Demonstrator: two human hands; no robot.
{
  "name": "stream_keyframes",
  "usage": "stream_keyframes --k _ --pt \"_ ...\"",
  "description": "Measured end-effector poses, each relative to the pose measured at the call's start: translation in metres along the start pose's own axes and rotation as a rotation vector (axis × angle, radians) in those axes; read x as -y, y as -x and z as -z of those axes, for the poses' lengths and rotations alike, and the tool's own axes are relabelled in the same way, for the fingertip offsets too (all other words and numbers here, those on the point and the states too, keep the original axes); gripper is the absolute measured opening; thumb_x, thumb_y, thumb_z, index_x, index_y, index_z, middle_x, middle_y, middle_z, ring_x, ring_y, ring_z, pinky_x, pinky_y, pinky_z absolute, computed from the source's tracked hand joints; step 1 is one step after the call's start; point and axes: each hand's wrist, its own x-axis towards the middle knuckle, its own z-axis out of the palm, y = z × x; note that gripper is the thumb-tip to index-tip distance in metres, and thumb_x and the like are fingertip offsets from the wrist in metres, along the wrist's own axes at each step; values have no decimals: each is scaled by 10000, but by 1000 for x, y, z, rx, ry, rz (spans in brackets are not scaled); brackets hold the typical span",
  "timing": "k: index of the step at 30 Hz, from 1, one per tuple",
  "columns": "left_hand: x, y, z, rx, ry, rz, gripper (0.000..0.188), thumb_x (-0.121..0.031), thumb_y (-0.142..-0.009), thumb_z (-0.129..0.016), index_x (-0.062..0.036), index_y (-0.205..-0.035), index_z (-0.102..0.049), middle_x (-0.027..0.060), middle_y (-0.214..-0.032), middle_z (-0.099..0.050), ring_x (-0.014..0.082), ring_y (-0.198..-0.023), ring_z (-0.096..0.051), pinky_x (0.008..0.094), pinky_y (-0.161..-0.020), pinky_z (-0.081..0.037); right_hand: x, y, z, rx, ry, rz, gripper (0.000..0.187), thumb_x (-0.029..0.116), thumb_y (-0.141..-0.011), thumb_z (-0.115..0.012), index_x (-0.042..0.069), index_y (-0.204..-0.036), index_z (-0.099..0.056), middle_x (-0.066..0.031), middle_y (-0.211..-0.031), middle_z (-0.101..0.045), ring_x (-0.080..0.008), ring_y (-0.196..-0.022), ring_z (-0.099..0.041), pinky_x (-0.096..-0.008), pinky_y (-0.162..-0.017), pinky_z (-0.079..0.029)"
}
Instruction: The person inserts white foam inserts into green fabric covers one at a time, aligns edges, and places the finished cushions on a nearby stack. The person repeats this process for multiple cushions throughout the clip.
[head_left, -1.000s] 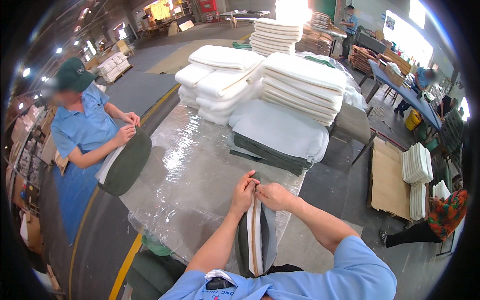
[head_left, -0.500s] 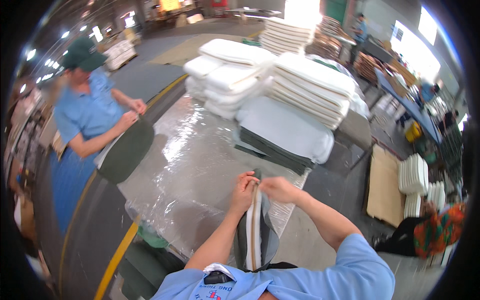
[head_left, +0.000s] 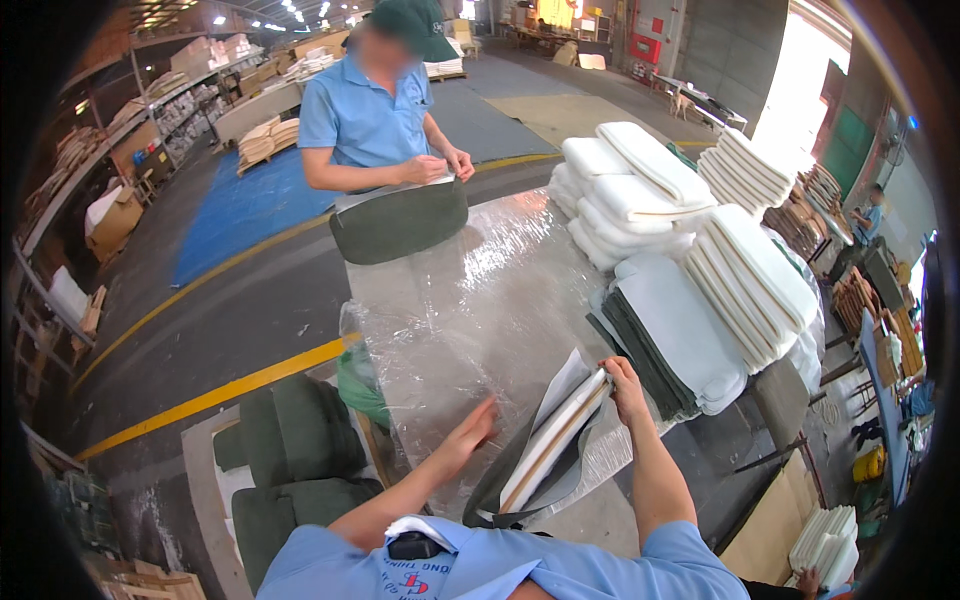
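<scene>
My right hand [head_left: 627,388] grips the far corner of a fabric cushion cover [head_left: 592,450], dark green outside and pale grey inside. The cover gapes along one long side. Inside it lies a white foam pad [head_left: 540,448] with a brown strip along its edge. My left hand [head_left: 472,432], a little blurred, is off the cover to its left, above the table, fingers stretched and holding nothing. The cover's near end rests close to my body. A plastic-wrapped table [head_left: 470,320] lies beneath.
Across the table a co-worker [head_left: 365,120] handles another green cover [head_left: 400,222]. White foam pads [head_left: 640,185] and flat grey-green covers [head_left: 670,335] are stacked at the right. Stuffed green cushions [head_left: 300,430] lie at the lower left, beside a green bag [head_left: 360,380].
My left hand has let go of the cover's far end and moved left. My right hand now holds that end, and the cover leans right and gapes wider. The view has turned left.
</scene>
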Motion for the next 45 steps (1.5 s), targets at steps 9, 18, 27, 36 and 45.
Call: stream_keyframes --k 9,18,27,36,45 --pt "93 166 -15 -197 -218 44 823 -608 -1125 -413 -41 -1701 -254 142 -1695 -381 250 -1592 -297 351 -1294 -191 -1 -26 -45 -256 353 259 427 437 -1104 -537 30 -1115 -666 -79 -1024 -671 -203 -985 -605 -356 -927 -483" --pt "55 72 29 -861 221 -357 625 -494 -1148 -412 4 -1064 -781 42 -912 -684 171 -883 -590 359 -859 -462 -6 65 7 -416 408 217 484 485 -1064 -605 13 -1123 -690 -126 -971 -701 -221 -918 -655 -370 -827 -518" --pt "-63 -72 110 -1007 42 -354 642 -509 -1136 -388 -33 -916 -758 95 -811 -688 207 -752 -651 375 -726 -529 -28 247 -32 -121 -138 -300 347 402 -1043 -695 120 -1155 -527 -62 -1136 -618 -203 -1032 -645 -435 -751 -586" --pt "-63 -140 82 -419 190 -214 752 -613 -1143 -264 -4 -1172 -704 172 -950 -783 211 -817 -731 353 -761 -595 -20 283 -62 737 26 -409 474 166 -1036 -714 44 -1461 -545 -127 -1271 -696 -155 -1120 -660 -324 -912 -565" --pt "-54 -122 93 -320 349 -227 755 -610 -1147 -201 -35 -1417 -608 123 -1359 -721 211 -1045 -722 373 -951 -594 64 86 -145 511 581 339 305 214 -971 -762 49 -1227 -742 -72 -983 -742 -146 -803 -670 -317 -759 -560"
